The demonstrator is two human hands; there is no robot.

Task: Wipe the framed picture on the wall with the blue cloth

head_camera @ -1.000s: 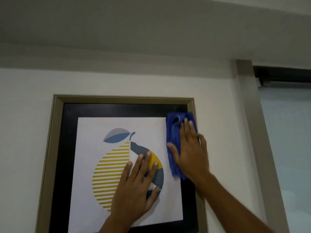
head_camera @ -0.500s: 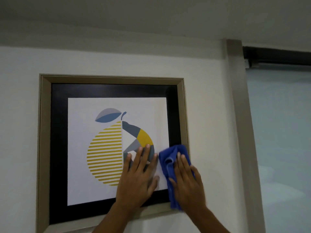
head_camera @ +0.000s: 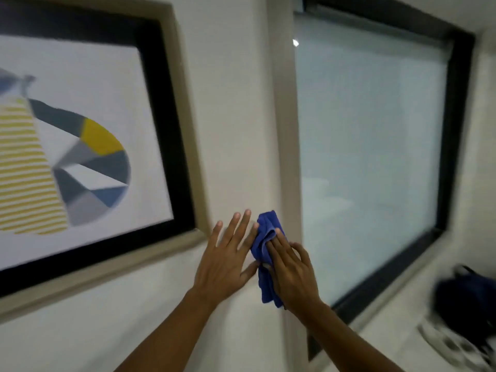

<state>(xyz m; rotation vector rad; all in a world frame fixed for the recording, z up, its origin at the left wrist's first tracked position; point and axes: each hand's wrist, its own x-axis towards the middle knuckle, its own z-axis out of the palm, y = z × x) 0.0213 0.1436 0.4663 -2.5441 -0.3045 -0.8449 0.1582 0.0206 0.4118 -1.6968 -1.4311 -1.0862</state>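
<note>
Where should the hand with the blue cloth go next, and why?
Probably back up and left onto the framed picture. The right hand presses the blue cloth against bare wall, right of the frame's lower corner, with the left hand flat beside it, so nothing is wiping the picture.

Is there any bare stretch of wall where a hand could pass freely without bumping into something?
Yes. Bare white wall runs between the framed picture and the window trim, and more lies open below the picture's bottom edge. It is crowded lower in that strip, where the left hand lies flat and the right hand presses the blue cloth.
</note>
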